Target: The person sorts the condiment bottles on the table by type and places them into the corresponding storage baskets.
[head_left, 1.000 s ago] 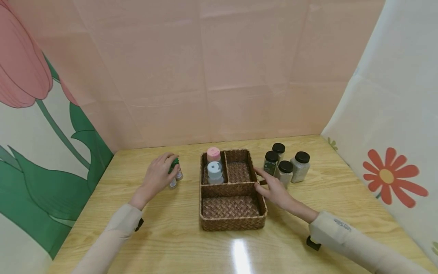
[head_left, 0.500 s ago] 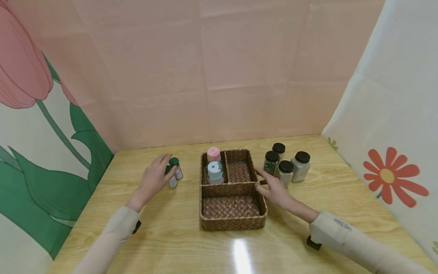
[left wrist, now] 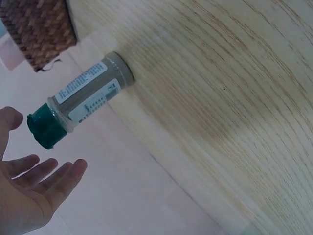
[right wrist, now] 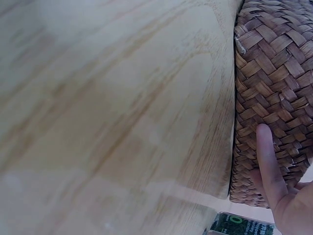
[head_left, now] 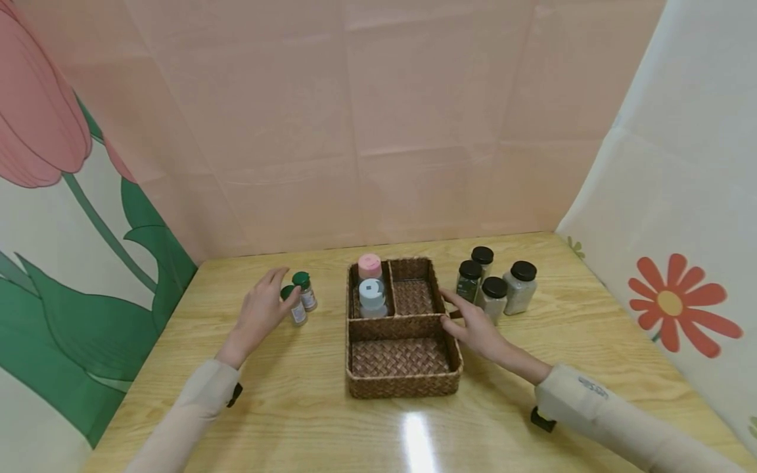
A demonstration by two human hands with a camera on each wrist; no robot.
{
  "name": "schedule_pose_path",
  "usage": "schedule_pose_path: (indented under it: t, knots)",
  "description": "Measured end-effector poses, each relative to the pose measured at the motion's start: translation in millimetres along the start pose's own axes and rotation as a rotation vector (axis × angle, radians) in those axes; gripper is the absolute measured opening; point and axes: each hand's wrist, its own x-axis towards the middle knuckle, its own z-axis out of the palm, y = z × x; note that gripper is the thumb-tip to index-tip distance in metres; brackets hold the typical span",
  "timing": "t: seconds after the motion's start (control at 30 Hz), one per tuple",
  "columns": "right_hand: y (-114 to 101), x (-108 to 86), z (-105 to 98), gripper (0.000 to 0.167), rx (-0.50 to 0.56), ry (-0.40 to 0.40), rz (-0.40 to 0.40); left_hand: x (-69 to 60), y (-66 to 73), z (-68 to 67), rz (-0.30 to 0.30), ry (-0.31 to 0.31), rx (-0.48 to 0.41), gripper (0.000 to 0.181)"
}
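Observation:
Two small spice bottles with green caps stand side by side on the table left of the basket, the nearer bottle [head_left: 298, 314] slightly left of the farther bottle [head_left: 309, 299]. My left hand [head_left: 258, 316] is spread beside the nearer one. In the left wrist view, its fingers and thumb lie around a green-capped spice bottle [left wrist: 85, 95] with a gap on either side of the cap. My right hand [head_left: 478, 330] rests against the right wall of the woven basket [head_left: 404, 387]. In the right wrist view a straight finger [right wrist: 269, 159] touches the basket's outer weave.
In the basket's back left compartment stand a pink-capped bottle [head_left: 369, 266] and a pale-blue-capped bottle [head_left: 372, 297]. Several black-lidded jars, among them a square jar [head_left: 519, 289], stand right of the basket, close to the right hand. Fabric backdrops border the wooden table [head_left: 284, 420].
My left hand has drawn back to the left from the green-capped bottles, leaving both standing and more visible. The right hand and the basket have stayed put.

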Motion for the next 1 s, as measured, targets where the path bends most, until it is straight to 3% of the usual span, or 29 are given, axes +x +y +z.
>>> schedule_pose_path:
  t: [0.57, 1.0]
  knots:
    - [0.8, 0.0, -0.6, 0.058, -0.02, 0.004, -0.03, -5.6, -3.7, 5.9, -0.116, -0.105, -0.047, 0.063]
    - [1.1, 0.4, -0.4, 0.057, -0.016, 0.002, -0.028, -5.5, -3.7, 7.1, -0.122, -0.121, -0.087, 0.052]
